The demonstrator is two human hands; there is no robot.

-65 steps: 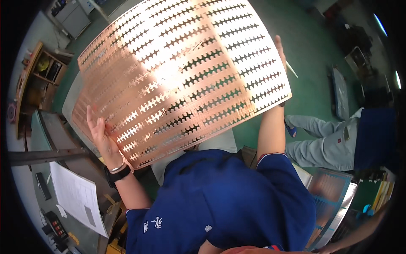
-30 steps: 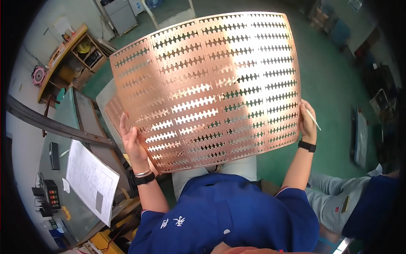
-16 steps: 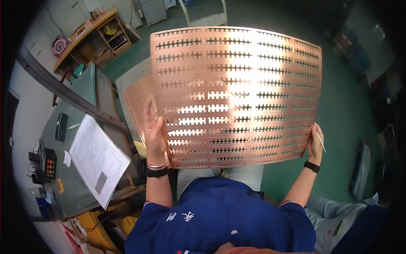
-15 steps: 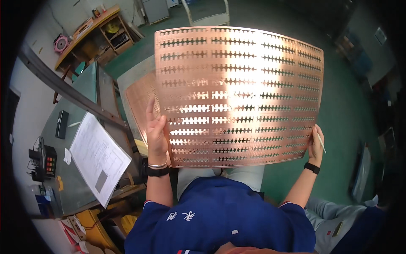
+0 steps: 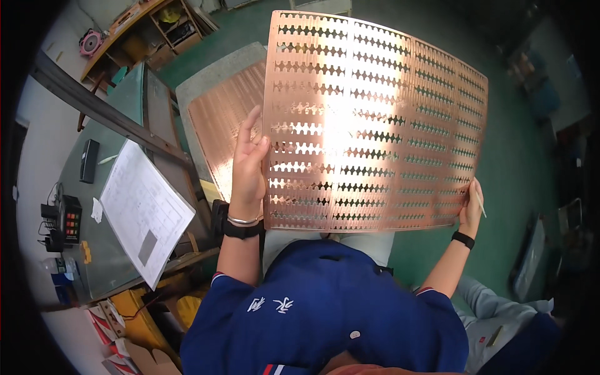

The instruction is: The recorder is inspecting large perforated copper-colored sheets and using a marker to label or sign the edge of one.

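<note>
A large copper sheet (image 5: 375, 122), punched with rows of small slots, is held up in front of the person above their lap. The left hand (image 5: 249, 165) grips its left edge, fingers spread upward along the metal. The right hand (image 5: 470, 203) pinches the lower right corner and also holds a thin pale stick (image 5: 480, 203). Behind lies a stack of similar copper sheets (image 5: 222, 125) on a grey pad. To the left, a white printed form (image 5: 144, 209) rests on the green bench (image 5: 119, 106); yellow and red-white cartons (image 5: 122, 325) sit below.
</note>
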